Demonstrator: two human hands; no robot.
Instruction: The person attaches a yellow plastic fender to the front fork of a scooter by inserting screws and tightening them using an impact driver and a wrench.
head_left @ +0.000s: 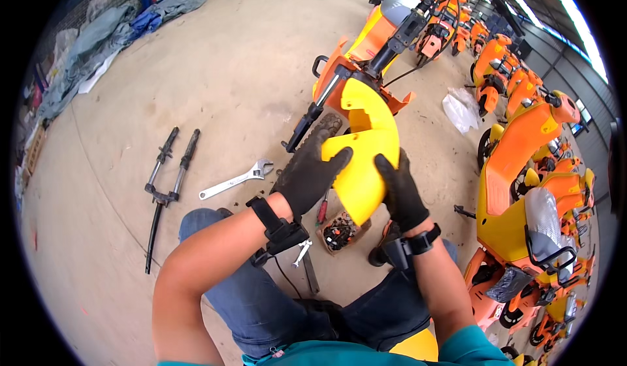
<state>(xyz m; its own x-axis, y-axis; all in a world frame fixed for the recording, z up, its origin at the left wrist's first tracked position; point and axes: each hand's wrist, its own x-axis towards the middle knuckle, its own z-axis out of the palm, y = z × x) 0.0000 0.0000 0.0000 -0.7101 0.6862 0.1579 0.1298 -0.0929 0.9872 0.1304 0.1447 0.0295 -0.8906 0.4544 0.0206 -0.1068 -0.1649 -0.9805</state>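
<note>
- Left hand (307,182) and right hand (406,196), both black-gloved, grip a curved yellow fender (369,176) from either side, thumbs on its near face. Fingers behind it are hidden.
- Fender is up off the floor, between the person and a scooter (372,36) with its front end exposed. Can't tell if it touches the black fork leg (307,123).
- Scratch risk: fender edge could scrape the fork leg if turned carelessly.
- Slip risk: smooth plastic plus gloves; a loosened hold could drop it onto the open box (356,237) below and scatter the small hardware (338,233).
- Crack risk: uneven squeeze or twist might stress the notched upper part.
- Trip/kick risk: red-handled screwdriver (322,210), small wrench (302,253) and flat bar (310,276) lie near the feet; a shifted foot could knock them.
- Surface: dusty tan concrete floor (117,170), some stains. Adjustable wrench (228,182) lies left of the left hand; detached fork assembly (163,197) further left.
- Room: big shed, corrugated wall (555,46) and bright roof strips at right. Orange-and-yellow scooters (519,163) line the right side, clear plastic bag (461,110) on the floor near them. Crumpled tarps (173,10) heaped at far left.
</note>
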